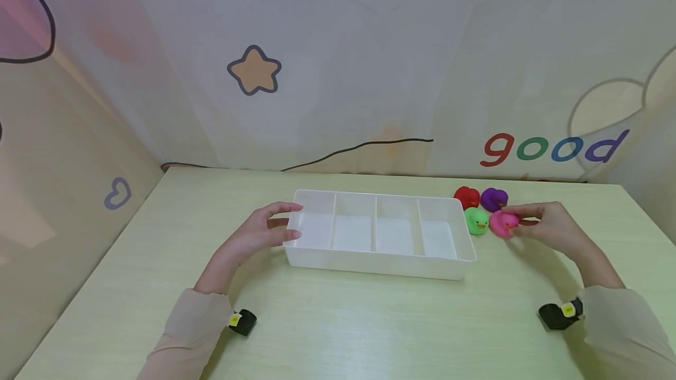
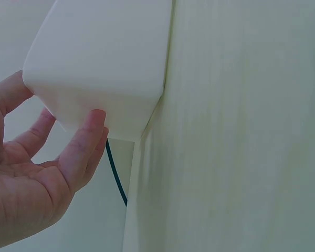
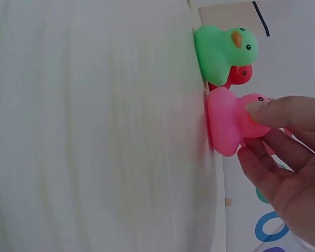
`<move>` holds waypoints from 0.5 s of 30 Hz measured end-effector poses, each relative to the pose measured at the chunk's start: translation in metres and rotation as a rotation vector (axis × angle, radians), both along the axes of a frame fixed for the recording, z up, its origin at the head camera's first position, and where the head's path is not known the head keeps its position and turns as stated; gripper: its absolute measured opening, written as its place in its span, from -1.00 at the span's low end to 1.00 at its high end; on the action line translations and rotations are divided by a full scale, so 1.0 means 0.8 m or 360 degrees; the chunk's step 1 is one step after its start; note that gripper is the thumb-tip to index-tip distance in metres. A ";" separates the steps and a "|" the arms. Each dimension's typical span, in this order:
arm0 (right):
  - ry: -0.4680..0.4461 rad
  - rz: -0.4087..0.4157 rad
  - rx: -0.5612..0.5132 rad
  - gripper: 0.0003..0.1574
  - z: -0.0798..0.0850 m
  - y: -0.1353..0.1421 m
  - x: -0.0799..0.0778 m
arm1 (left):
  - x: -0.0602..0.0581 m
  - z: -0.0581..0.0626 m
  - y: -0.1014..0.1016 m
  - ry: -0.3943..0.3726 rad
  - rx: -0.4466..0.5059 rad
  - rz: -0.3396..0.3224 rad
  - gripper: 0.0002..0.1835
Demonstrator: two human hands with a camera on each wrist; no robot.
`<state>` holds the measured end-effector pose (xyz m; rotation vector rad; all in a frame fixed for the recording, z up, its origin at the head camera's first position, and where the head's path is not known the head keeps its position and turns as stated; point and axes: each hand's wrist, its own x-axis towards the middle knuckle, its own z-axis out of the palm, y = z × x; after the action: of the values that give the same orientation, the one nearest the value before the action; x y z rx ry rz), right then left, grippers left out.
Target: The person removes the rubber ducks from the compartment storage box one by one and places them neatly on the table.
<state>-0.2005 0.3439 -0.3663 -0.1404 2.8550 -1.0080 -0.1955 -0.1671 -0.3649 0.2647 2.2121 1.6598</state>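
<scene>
A white tray (image 1: 380,263) with several compartments stands on the table. At its left end my left hand (image 1: 265,226) holds the rim, with fingers (image 2: 97,116) against the outer end wall in the left wrist view. To the right of the tray, my right hand (image 1: 551,228) pinches a pink toy duck (image 1: 502,224) between thumb and fingers. The pink duck's base rests against the tabletop in the right wrist view. Grouped beside it are a green duck (image 1: 476,221), a red duck (image 1: 467,197) and a purple duck (image 1: 494,199).
The pale wooden table (image 1: 369,327) ends at the back against a printed cloth (image 1: 348,75) with a star and the word "good". A black wrist camera (image 1: 243,322) sits on the left sleeve, another black camera (image 1: 560,315) on the right.
</scene>
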 end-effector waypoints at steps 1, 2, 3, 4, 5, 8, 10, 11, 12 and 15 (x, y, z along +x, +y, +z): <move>0.0000 0.0007 -0.0001 -0.45 0.000 0.000 0.000 | 0.000 0.000 0.000 0.0002 -0.0004 -0.0002 -0.39; 0.0001 0.0011 -0.0001 -0.45 -0.001 0.001 0.000 | 0.000 0.000 -0.001 0.0003 -0.0006 0.0001 -0.39; 0.0000 0.0015 -0.0005 -0.45 -0.001 0.001 -0.001 | 0.000 0.000 -0.001 0.0004 -0.0007 0.0001 -0.39; 0.0001 0.0018 -0.0006 -0.45 -0.002 0.002 -0.001 | 0.000 0.000 -0.001 0.0003 -0.0006 0.0003 -0.39; 0.0001 0.0020 -0.0007 -0.45 -0.002 0.002 -0.001 | -0.001 0.000 -0.001 0.0004 -0.0006 -0.0001 -0.39; 0.0003 0.0027 -0.0025 -0.46 -0.002 0.003 0.000 | -0.001 -0.001 -0.001 0.0002 -0.0009 0.0002 -0.39; -0.0001 0.0021 -0.0030 -0.45 -0.002 0.002 0.001 | -0.002 -0.002 -0.001 0.0007 -0.0012 -0.0003 -0.40; -0.0005 0.0019 -0.0037 -0.45 -0.002 0.002 0.001 | -0.001 -0.002 -0.001 0.0013 -0.0013 -0.0009 -0.40; -0.0006 0.0021 -0.0042 -0.45 -0.002 0.002 0.002 | -0.001 -0.001 -0.001 0.0017 -0.0015 -0.0013 -0.40; -0.0005 0.0022 -0.0051 -0.44 -0.001 0.001 0.003 | 0.000 0.001 -0.001 0.0033 -0.0034 -0.0028 -0.40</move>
<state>-0.1982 0.3449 -0.3668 -0.1612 2.8322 -1.0504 -0.1956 -0.1680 -0.3644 0.2961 2.2348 1.6306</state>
